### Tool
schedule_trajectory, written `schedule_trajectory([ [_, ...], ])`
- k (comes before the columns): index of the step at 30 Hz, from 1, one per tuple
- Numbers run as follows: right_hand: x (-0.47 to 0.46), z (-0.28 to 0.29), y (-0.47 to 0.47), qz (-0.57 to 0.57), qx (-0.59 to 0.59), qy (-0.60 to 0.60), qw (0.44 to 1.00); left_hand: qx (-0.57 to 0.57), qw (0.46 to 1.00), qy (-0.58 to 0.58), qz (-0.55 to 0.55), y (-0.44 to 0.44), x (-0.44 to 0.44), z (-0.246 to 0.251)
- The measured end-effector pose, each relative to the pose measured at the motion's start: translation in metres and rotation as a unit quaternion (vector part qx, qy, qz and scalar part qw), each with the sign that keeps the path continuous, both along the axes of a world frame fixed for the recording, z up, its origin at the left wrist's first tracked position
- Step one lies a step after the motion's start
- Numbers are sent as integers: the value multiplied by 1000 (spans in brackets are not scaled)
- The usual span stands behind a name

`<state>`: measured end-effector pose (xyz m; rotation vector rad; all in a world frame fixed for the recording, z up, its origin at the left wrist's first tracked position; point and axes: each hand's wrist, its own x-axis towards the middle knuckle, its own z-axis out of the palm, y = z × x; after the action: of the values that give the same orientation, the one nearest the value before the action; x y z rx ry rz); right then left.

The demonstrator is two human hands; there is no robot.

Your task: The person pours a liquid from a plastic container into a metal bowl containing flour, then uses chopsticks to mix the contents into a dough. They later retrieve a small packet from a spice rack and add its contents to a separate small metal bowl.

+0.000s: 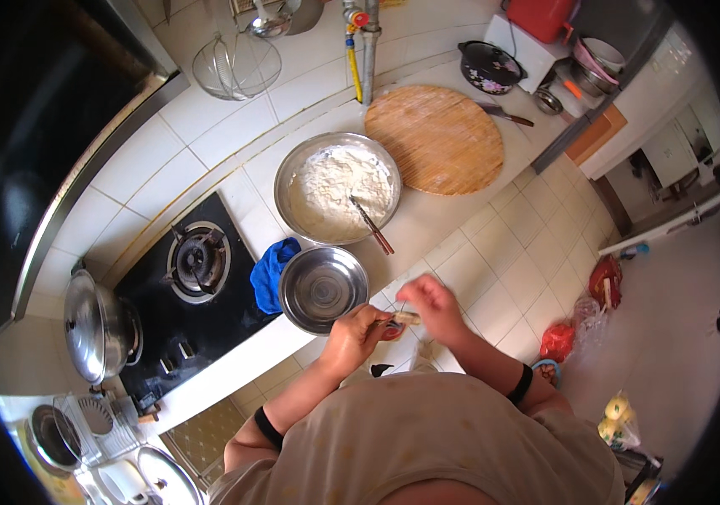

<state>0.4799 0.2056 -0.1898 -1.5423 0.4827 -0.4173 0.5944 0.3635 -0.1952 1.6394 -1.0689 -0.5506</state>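
Observation:
My left hand (355, 334) pinches a small packet (393, 329) with red and blue on it, beside the near rim of an empty-looking steel bowl (322, 290). A tan end of the packet points toward my right hand (434, 308), which is raised just beyond it and blurred. A thin strand shows between the right fingers and the packet; whether those fingers grip it is unclear. Farther along the counter, a wide steel basin (282, 189) holds pale flour (344, 177), partly clumped. A pair of chopsticks (376, 230) leans in the flour and over the basin's rim.
A round wooden board (439, 139) lies right of the basin, with a knife (508, 115) and a lidded black pot (489, 66) behind. Left of the bowl are a blue cloth (271, 271) and a gas hob (196, 259). A lidded steel wok (91, 328) stands farther left.

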Motion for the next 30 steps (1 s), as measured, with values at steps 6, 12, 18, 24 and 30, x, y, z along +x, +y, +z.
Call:
schedule_trajectory([
  [6, 26, -49, -94, -39, 51, 120, 991, -28, 946, 275, 169, -3, -15, -26],
  [12, 78, -161, -174, -26, 48, 257, 965, 2, 928, 277, 249, -12, -45, -42],
  [18, 105, -202, -204, -103, -497, -11, 862, -72, 886, 302, 345, -14, -66, -50],
  [24, 37, -81, -125, 316, -166, 6, 934, 21, 893, 265, 363, -13, -65, -46],
  [30, 48, -12, -53, 377, -190, -33, 906, -52, 899, 319, 296, -4, -50, -29],
])
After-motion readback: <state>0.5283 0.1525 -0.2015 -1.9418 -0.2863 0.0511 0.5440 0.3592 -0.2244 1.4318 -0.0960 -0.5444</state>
